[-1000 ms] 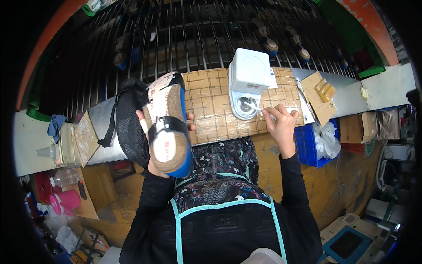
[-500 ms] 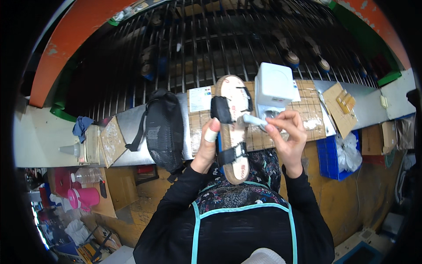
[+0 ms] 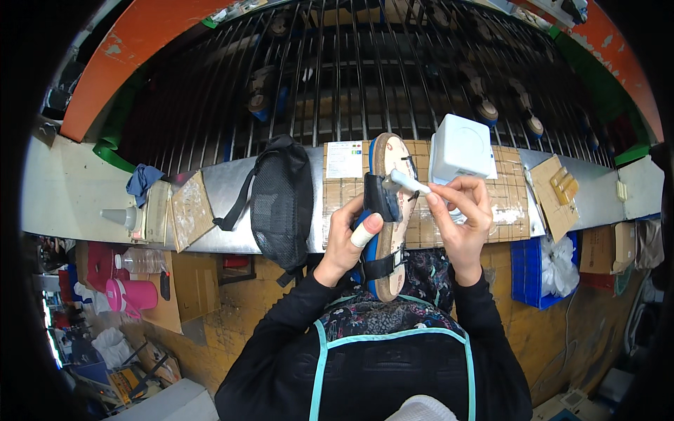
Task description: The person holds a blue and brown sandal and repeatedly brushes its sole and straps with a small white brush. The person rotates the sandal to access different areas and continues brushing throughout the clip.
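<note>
My left hand (image 3: 349, 238) is closed on the left edge of a sandal (image 3: 393, 269) with black straps, a pale printed insole and a blue side; white tape wraps the thumb. The sandal's toe end points away from me, and it is tilted so that its left side shows. Between thumb and fingers, my right hand (image 3: 465, 221) pinches a small pale-handled brush (image 3: 411, 183). The brush's head end is at the wide front strap (image 3: 380, 199), which partly hides its tip. Behind my right hand stands a white container (image 3: 461, 149).
Cardboard (image 3: 502, 203) covers part of the metal bench. A black mesh bag (image 3: 283, 203) lies left of the sandal. Beyond the bench, sandals rest on a conveyor of metal rollers (image 3: 337, 84). A blue crate (image 3: 528, 270) with plastic bags sits below right, a pink bucket (image 3: 131, 295) below left.
The sandal has turned, showing more of its blue side. The brush has gone from the insole to the front strap. The whole view has shifted slightly.
</note>
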`<action>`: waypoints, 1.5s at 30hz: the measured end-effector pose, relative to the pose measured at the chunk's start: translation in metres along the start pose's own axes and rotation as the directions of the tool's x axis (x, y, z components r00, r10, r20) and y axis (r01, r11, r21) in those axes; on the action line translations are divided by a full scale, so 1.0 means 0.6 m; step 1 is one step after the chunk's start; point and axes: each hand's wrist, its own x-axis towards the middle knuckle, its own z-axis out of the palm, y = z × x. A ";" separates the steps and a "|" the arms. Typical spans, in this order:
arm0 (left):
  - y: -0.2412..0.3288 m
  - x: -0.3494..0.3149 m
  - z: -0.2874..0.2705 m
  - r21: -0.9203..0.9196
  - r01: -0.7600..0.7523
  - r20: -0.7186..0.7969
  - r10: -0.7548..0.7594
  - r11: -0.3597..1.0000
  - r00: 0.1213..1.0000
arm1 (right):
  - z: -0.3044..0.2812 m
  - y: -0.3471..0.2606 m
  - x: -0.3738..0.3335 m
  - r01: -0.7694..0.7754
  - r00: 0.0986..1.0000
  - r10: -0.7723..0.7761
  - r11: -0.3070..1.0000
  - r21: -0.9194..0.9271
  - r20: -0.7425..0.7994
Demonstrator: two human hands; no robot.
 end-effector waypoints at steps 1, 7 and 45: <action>0.001 -0.001 -0.002 0.003 -0.005 0.011 0.005 1.000 1.000 | -0.001 0.000 0.005 0.033 0.999 -0.032 0.998 -0.046 0.007; 0.002 -0.001 -0.010 0.012 -0.002 -0.001 0.002 1.000 1.000 | -0.001 0.005 0.022 0.183 0.983 -0.185 0.970 -0.157 0.003; 0.026 0.027 -0.017 -0.104 0.155 0.154 -0.138 0.982 0.978 | -0.059 -0.009 0.056 0.463 0.878 -0.416 0.864 -0.196 0.237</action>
